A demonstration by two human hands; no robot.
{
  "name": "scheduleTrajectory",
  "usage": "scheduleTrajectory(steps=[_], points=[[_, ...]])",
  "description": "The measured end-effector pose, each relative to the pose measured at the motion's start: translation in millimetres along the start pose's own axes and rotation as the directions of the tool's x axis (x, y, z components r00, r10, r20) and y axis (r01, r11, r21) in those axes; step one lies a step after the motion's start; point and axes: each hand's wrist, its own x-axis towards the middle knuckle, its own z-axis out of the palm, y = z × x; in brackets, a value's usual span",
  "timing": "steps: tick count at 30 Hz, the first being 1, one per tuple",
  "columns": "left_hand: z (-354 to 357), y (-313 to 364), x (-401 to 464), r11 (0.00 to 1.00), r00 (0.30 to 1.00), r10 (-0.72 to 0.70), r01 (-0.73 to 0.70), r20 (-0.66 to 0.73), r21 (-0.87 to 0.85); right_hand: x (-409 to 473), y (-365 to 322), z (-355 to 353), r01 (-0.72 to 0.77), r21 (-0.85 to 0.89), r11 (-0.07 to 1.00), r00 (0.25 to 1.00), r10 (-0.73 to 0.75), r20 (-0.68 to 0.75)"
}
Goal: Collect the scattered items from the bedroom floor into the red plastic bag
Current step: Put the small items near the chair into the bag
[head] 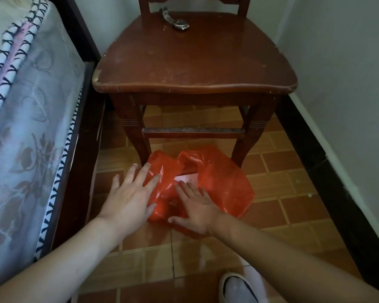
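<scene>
Bag: the red plastic bag (219, 184) lies crumpled on the tiled floor (293, 206), just in front of the wooden chair (193, 60).
Contents: something pale shows at its mouth; the rest I cannot tell.
Left hand (129, 193): fingers spread, flat on the bag's left edge, gripping nothing.
Right hand (197, 206): flat on the bag's near side, fingers splayed.
Progress: no loose items show on the floor around the chair; collecting looks nearly done.
Left over: a wristwatch (175, 19) rests on the chair seat.

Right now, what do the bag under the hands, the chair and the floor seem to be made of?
Red bag: thin, glossy plastic film; it crinkles, shines and shows a pale item through it.
Chair: wood with reddish-brown varnish, chipped pale along the seat edge.
Floor: probably glazed ceramic tile, brown-orange with pale grout lines and a faint sheen.
</scene>
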Motion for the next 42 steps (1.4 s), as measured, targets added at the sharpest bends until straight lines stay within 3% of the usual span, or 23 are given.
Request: scheduleTrajectory(steps=[5, 11, 15, 19, 22, 24, 29, 33, 36, 39, 42], points=[[4.9, 0.7, -4.4, 1.0, 1.0, 0.021, -0.021, -0.007, -0.021, -4.1, -1.1, 28.3, -0.001, 0.021, 1.0, 0.997, -0.001, 0.083], [11.8, 19.3, 16.9, 0.984, 0.984, 0.169, -0.172, -0.06, -0.047, -8.0, -6.4, 53.4, 0.074, 0.015, 0.997, 0.982, -0.076, 0.173], [34.9, 37.4, 45.8, 0.983, 0.986, 0.161, -0.157, 0.041, -0.094, -21.0, -13.2, 61.0, 0.104, -0.039, 0.994, 0.965, -0.091, 0.244], [65.0, 48.9, 52.6, 0.992, 0.993, 0.047, -0.034, 0.111, -0.122, -34.1, -6.7, 44.2, 0.149, -0.201, 0.968, 0.989, -0.148, 0.018], [84.5, 48.8, 47.1, 0.99, 0.992, -0.042, 0.058, 0.119, -0.127, -41.8, 15.8, 33.1, 0.126, -0.301, 0.945, 0.964, -0.188, -0.188], [90.7, 41.7, 45.1, 0.983, 0.986, -0.1, 0.119, 0.131, -0.143, -44.5, 32.8, 23.9, 0.06, -0.323, 0.945, 0.976, -0.124, -0.181], [91.5, 28.7, 30.2, 0.948, 0.96, -0.22, 0.253, 0.176, -0.194, -42.7, 81.4, 2.0, -0.192, -0.327, 0.925, 0.981, 0.194, -0.025], [96.9, 13.4, 24.7, 0.904, 0.94, -0.326, 0.342, 0.104, -0.255, -52.0, 106.3, -11.5, -0.321, -0.295, 0.9, 0.946, 0.32, -0.053], [90.5, 14.1, 27.2, 0.897, 0.944, -0.327, 0.325, 0.047, -0.301, -61.4, 93.0, -11.1, -0.206, -0.23, 0.951, 0.969, 0.166, -0.184], [84.7, 27.0, 29.8, 0.912, 0.962, -0.274, 0.264, 0.014, -0.315, -59.7, 55.3, -3.9, 0.043, -0.149, 0.988, 0.94, -0.091, -0.328], [80.3, 29.6, 32.1, 0.91, 0.959, -0.284, 0.265, -0.012, -0.318, -39.8, 20.8, 12.9, 0.159, -0.177, 0.971, 0.957, -0.195, -0.213]])
